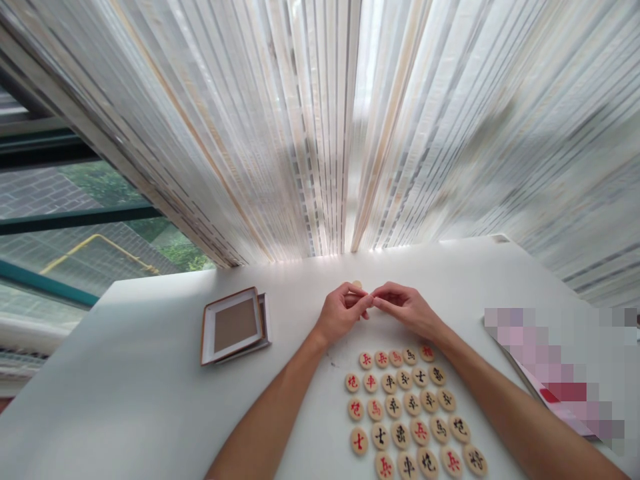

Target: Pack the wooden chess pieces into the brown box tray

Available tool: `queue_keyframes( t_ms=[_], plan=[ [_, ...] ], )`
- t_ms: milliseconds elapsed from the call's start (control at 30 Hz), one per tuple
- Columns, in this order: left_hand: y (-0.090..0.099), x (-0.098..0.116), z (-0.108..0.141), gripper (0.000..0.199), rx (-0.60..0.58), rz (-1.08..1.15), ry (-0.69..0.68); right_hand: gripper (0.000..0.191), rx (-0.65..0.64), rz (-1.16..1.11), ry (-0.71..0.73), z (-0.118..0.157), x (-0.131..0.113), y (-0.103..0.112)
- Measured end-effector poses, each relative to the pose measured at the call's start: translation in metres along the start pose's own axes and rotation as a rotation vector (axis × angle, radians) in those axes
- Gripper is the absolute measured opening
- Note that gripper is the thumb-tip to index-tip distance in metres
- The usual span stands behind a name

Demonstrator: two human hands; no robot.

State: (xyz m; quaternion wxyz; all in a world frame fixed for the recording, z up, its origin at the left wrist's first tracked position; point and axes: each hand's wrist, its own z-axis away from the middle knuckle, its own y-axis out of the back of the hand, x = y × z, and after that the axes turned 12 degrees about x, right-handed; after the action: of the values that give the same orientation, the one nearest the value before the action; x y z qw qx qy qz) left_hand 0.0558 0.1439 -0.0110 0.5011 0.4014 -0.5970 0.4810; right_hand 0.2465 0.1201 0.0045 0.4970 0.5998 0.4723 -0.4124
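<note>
Our left hand (346, 307) and right hand (404, 304) curl together; whether gripping anything, we cannot tell; rows of xiangqi pieces (412, 403) lie just nearer us.

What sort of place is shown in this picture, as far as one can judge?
Probably a room at home: striped curtains hang behind a white table, a window shows greenery outside, and xiangqi pieces lie in rows.

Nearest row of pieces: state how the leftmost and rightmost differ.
The leftmost piece bears a red character, the rightmost piece a different, black one. The leftmost piece neighbours a black-marked piece, the rightmost piece a red-marked piece. Both are round and pale, lying character-up on the white table.
</note>
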Motion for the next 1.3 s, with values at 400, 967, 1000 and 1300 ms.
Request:
queue_keyframes(
  t_ms=[400, 967, 1000, 1300],
  plan=[
    [0.003, 0.002, -0.001, 0.036, -0.003, -0.064, -0.053, 0.038, 0.034, -0.041, 0.029, 0.004, 0.01, -0.007],
    [0.001, 0.004, 0.0, 0.032, -0.035, -0.027, -0.03, 0.026, 0.04, -0.044, 0.011, 0.003, 0.004, -0.002],
    [0.001, 0.004, 0.0, 0.032, -0.033, -0.02, -0.019, 0.025, 0.039, -0.044, 0.015, 0.003, 0.003, -0.002],
    [0.017, 0.016, -0.01, 0.025, 0.139, 0.442, 0.2, 0.031, 0.239, -0.191, -0.095, -0.003, 0.006, 0.001]
  ],
)
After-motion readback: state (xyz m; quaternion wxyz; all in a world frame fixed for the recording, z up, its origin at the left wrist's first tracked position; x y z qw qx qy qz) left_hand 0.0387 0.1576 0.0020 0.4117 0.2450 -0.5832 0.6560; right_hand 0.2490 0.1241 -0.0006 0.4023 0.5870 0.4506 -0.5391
